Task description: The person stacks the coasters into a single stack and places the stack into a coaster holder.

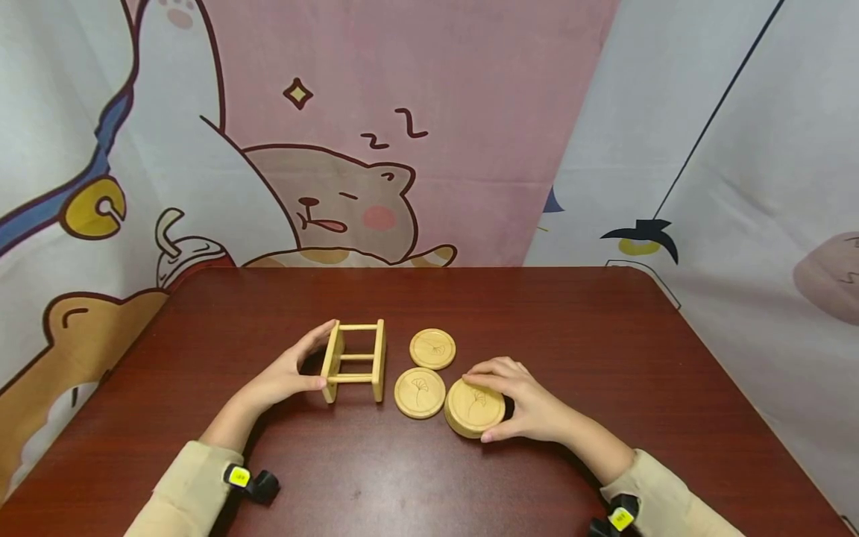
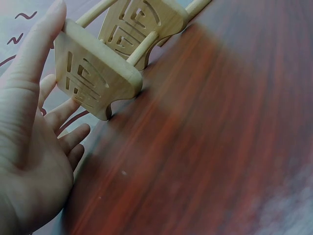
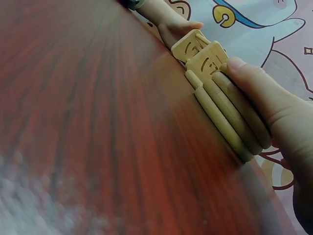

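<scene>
A light wooden coaster rack (image 1: 357, 379), two cut-out end panels joined by round bars, stands on the table. My left hand (image 1: 285, 380) holds its left panel, thumb on the near edge and a fingertip at the far one; the left wrist view shows the panel (image 2: 90, 76) between them. To the rack's right, my right hand (image 1: 526, 399) grips a stack of round wooden coasters (image 1: 475, 406) by its edge, thumb in front, fingers behind. In the right wrist view, three stacked coasters (image 3: 234, 115) show edge-on. Whether the lowest one is gripped, I cannot tell.
Two single coasters lie flat between rack and stack: a far coaster (image 1: 432, 348) and a near coaster (image 1: 419, 393), both carved with a leaf. The dark red-brown table (image 1: 376, 485) ends at a cartoon-printed cloth (image 1: 470, 134) behind it.
</scene>
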A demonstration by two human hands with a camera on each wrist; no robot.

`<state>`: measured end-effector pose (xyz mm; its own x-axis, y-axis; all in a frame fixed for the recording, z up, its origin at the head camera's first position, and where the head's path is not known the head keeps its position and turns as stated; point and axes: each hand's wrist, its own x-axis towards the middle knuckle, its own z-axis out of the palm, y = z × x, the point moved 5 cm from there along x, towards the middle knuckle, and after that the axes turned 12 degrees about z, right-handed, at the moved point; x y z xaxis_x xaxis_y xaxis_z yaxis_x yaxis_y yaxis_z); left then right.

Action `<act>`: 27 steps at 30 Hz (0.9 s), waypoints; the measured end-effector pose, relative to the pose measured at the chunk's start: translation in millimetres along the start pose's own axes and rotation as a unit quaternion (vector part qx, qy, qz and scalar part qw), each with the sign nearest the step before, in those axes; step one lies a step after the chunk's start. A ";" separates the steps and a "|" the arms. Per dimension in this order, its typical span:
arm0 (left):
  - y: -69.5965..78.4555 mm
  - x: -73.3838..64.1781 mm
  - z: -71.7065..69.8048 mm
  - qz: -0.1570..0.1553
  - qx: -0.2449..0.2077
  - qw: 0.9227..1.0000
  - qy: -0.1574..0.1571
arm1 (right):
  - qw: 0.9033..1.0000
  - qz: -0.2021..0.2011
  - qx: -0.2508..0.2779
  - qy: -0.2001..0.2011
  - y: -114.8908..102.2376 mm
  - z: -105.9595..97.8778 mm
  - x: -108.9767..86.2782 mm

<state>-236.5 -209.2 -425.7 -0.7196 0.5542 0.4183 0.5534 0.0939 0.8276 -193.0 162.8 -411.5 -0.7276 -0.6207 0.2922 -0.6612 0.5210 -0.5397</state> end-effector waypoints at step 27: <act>0.8 -0.6 0.3 -0.006 -0.005 1.000 0.002 | 1.000 0.003 0.011 -0.001 -1.1 -4.5 5.5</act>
<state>-235.5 -209.3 -425.3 -0.7275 0.5505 0.4094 0.5402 0.0918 0.8365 -197.1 161.5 -405.7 -0.7306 -0.6191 0.2880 -0.6531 0.5107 -0.5591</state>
